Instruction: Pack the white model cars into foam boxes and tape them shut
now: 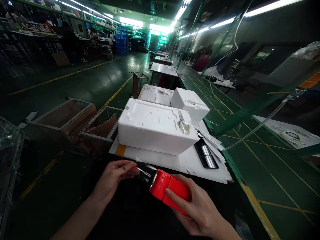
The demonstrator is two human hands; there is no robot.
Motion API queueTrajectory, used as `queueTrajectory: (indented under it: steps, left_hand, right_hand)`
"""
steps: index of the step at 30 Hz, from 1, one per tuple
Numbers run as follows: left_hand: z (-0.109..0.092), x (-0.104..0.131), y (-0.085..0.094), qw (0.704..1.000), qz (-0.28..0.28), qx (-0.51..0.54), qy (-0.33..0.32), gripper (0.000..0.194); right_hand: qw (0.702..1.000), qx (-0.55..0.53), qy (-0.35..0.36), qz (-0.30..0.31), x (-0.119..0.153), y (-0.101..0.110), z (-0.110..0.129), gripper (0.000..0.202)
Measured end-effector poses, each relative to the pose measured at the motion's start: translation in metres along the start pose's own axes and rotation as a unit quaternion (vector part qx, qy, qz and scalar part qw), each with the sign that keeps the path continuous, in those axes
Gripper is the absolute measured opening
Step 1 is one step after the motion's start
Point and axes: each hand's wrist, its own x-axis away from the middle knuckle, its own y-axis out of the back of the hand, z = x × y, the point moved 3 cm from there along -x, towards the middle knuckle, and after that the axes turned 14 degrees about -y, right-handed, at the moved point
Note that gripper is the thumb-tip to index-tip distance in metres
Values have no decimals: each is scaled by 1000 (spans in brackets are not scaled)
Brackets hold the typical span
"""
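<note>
A red tape dispenser-like tool is held over the dark area at the near side of the bench, with my right hand wrapped round its body. From its left end a clear, shiny strip stretches to the left. The fingers of my left hand are pinched on the strip's far end. Just beyond both hands stands a large white foam box on the white bench top. On its right end lies a small clear plastic bag.
Behind stands a second white foam box. A black tray with silver pieces and paper sheets lie at the bench's right. Metal-framed carts are to the left. A green post rises at the right.
</note>
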Motion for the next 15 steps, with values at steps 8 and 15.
queueTrajectory:
  steps: [8,15]
  left_hand:
    - [-30,8,21,999,-26,-16,-32,44]
    - [-10,59,-91,874,152,-218,-406,11]
  right_hand:
    - [997,79,-6,22,16,15,-16,48]
    - [979,193,-56,39,2,11,-11,47]
